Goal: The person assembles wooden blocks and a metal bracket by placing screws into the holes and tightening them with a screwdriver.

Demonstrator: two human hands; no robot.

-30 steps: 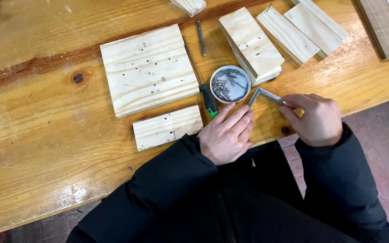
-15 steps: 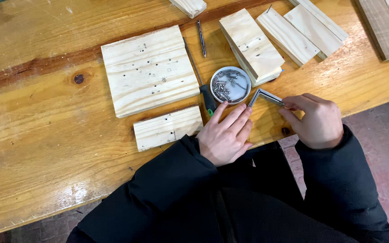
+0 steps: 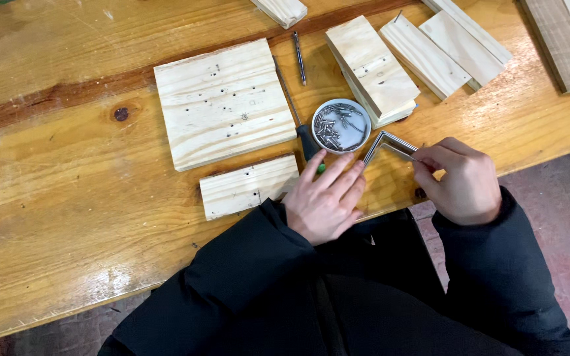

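Wooden workbench [image 3: 67, 217], metal corner bracket [image 3: 385, 143] near the front edge.
Since a second ago little moved: my right hand [image 3: 460, 179] pinches the bracket's end; my left hand [image 3: 328, 201] rests flat, open, beside the screw tin [image 3: 341, 125].

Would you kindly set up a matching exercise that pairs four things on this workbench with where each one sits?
Things:
1. round tin of screws
2. metal corner bracket
3. small wood block
4. large square board

Places:
A. pinched at one end by the right hand
B. just left of the left hand
C. between the board and the stacked planks
D. farther back, dotted with holes

Pairs: 1-C, 2-A, 3-B, 4-D
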